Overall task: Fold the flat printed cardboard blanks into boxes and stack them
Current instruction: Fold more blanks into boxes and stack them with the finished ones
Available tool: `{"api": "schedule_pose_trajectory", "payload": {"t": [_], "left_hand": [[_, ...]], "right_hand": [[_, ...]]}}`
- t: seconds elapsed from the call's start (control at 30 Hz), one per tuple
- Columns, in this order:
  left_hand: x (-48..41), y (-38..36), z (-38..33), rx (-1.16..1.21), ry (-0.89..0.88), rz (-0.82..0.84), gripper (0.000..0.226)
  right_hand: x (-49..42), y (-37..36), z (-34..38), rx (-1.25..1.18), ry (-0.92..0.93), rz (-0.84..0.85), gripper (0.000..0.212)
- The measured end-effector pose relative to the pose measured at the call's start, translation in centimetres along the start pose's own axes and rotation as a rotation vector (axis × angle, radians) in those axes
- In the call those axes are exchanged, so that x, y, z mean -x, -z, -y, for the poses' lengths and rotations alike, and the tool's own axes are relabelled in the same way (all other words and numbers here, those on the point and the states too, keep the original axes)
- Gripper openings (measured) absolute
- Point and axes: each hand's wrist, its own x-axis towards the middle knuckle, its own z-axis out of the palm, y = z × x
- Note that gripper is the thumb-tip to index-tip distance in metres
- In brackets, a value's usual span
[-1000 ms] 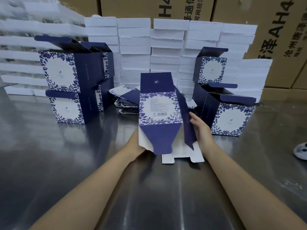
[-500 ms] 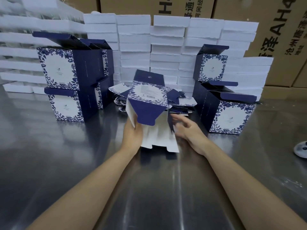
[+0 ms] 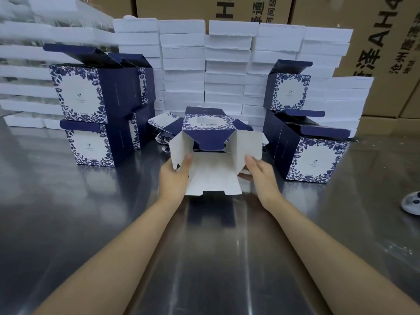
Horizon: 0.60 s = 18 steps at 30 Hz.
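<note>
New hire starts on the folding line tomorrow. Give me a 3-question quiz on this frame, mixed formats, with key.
1. True or false: the blank being folded is held by both the left hand and the right hand.
2. Multiple choice: the blank's flaps facing the camera mostly show which side? A) white unprinted inside B) floral print C) brown kraft
3. Fill in: the pile of flat blanks lies on the steel table right ____ the blank in hand.

Key: 1 true; 2 A; 3 behind. The folded boxes on the left and the folded boxes on the right stand with top flaps open.
</note>
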Motion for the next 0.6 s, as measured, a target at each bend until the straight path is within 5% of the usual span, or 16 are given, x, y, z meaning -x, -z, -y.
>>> {"api": "schedule_pose_trajectory", "payload": {"t": [0.1, 0.2, 0.27, 0.5, 0.6], "left_hand": [[-0.1, 0.0, -0.1, 0.053, 0.035, 0.031, 0.004], [-0.2, -0.1, -0.5, 0.115, 0.059, 0.053, 0.004], [-0.2, -0.1, -0.7, 0.148, 0.071, 0.049, 0.011], [-0.6, 0.2, -0.3, 0.176, 0.089, 0.007, 0.018], [-0.9, 0.5, 0.0, 0.178, 0.098, -0.035, 0.024]], "right_hand": [[-0.1, -0.2, 0.0, -0.007, 0.083, -0.150, 0.005], [0.1, -0.3, 0.0, 0.034, 0.254, -0.266, 0.046], [0.3, -0.5, 0.3, 0.062, 0.344, -0.281, 0.055], [0.1, -0.3, -0.4, 0.214, 0.414, -0.169, 0.037], [0.3, -0.3, -0.8, 0.307, 0.368, -0.030, 0.062]]}}
